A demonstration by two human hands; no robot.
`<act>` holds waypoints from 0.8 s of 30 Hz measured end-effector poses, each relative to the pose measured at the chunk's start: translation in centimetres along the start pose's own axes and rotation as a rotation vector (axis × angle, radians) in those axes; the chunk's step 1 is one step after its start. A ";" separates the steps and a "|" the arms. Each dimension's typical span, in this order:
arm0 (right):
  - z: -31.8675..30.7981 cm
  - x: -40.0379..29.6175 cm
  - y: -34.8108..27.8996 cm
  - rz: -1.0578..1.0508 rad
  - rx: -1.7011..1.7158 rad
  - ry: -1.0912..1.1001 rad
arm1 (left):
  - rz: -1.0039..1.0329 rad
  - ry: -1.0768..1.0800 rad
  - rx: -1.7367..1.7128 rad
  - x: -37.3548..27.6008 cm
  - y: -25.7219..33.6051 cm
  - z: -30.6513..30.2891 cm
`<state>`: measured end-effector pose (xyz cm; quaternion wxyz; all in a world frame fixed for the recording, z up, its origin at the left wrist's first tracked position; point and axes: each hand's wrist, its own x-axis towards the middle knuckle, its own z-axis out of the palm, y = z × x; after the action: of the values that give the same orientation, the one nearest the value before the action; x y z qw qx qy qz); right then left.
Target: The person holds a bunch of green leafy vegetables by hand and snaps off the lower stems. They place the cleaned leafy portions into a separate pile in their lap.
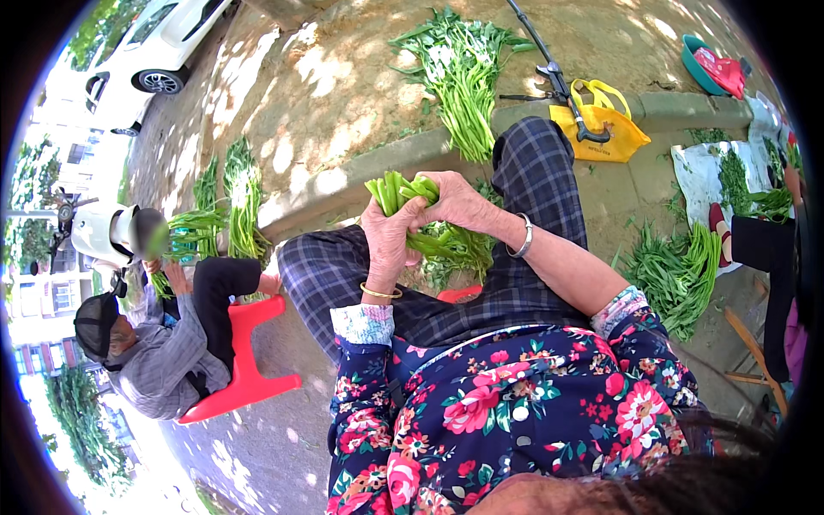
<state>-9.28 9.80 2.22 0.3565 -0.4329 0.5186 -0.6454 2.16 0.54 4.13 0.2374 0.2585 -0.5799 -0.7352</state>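
Note:
Above my lap, both hands grip one bundle of green leafy-vegetable stems (pixel 394 192). My left hand (pixel 389 235), with a gold-coloured bangle at the wrist, closes around the stems from the near left side. My right hand (pixel 454 201), wearing a silver-coloured bangle, wraps them from the right and touches the left hand. The cut-looking stem ends point up and left; leafy greens (pixel 460 248) hang below the hands between my knees. A large pile of long-stemmed greens (pixel 467 96) lies across the kerb beyond my knees.
A yellow bag (pixel 602 132) and a walking stick (pixel 560 77) rest by the kerb (pixel 386 161). More greens (pixel 673 277) lie at right, beside another person's foot. At left, a person in a cap (pixel 167 360) sits on a red plastic stool (pixel 241 360), handling greens.

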 end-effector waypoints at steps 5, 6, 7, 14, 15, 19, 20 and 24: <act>0.1 -0.2 -0.7 0.073 0.085 -0.096 | -0.015 0.021 -0.018 -0.1 0.5 -0.1; 0.0 -0.2 -1.0 0.130 0.158 -0.118 | -0.004 0.005 -0.033 -0.2 0.7 -0.1; -0.1 -0.2 -1.2 0.187 0.231 -0.141 | 0.006 -0.010 -0.047 -0.3 0.9 -0.1; -0.1 -0.1 0.5 0.201 0.517 -0.003 | 0.054 -0.101 -0.070 -0.2 0.9 -1.6; 0.0 -0.2 0.0 0.215 0.503 0.012 | 0.060 -0.112 -0.073 -0.2 0.9 -1.7; 0.0 -0.2 -0.1 0.200 0.357 0.057 | 0.091 -0.098 -0.112 0.1 1.4 -2.3; -0.1 -0.2 0.3 0.179 0.299 0.063 | 0.098 -0.096 -0.137 0.3 1.3 -2.4; 0.5 -0.1 0.4 0.063 0.150 0.010 | 0.062 -0.037 -0.101 0.2 1.1 -2.5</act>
<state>-8.76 9.67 1.87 0.4053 -0.3851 0.4841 -0.6731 3.73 -1.69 4.72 0.2620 0.2142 -0.5540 -0.7606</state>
